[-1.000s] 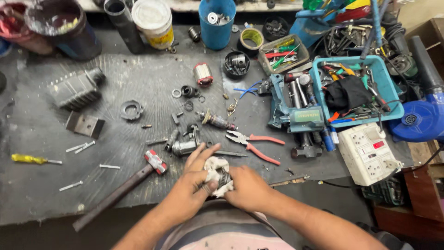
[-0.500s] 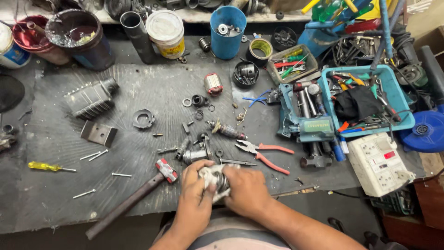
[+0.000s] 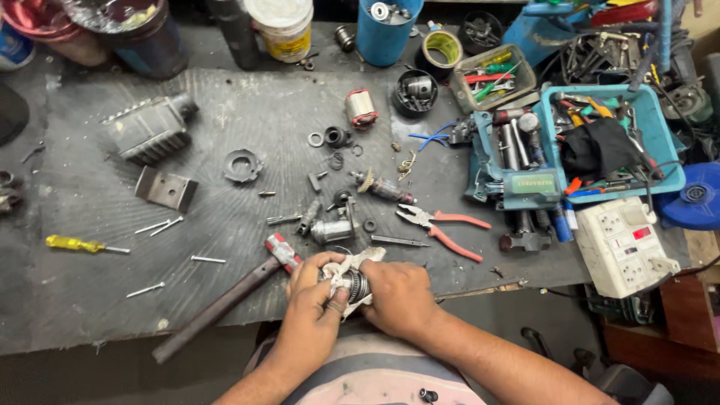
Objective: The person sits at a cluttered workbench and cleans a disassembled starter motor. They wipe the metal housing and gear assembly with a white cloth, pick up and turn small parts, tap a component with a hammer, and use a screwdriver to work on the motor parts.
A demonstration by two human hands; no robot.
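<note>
both hands (image 3: 352, 296) as before around rag-wrapped metal part (image 3: 354, 283), hammer (image 3: 225, 298) alongside

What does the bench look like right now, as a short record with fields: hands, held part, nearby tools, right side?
left hand: grips the rag and part from the left, thumb on the part
right hand: grips the same bundle from the right
part: small round ribbed metal piece, wrapped in a white rag
nearest tools: hammer by the left hand, pliers beyond the right hand
left of bench: yellow screwdriver, loose screws
right side: blue tray of tools, white power strip
</note>
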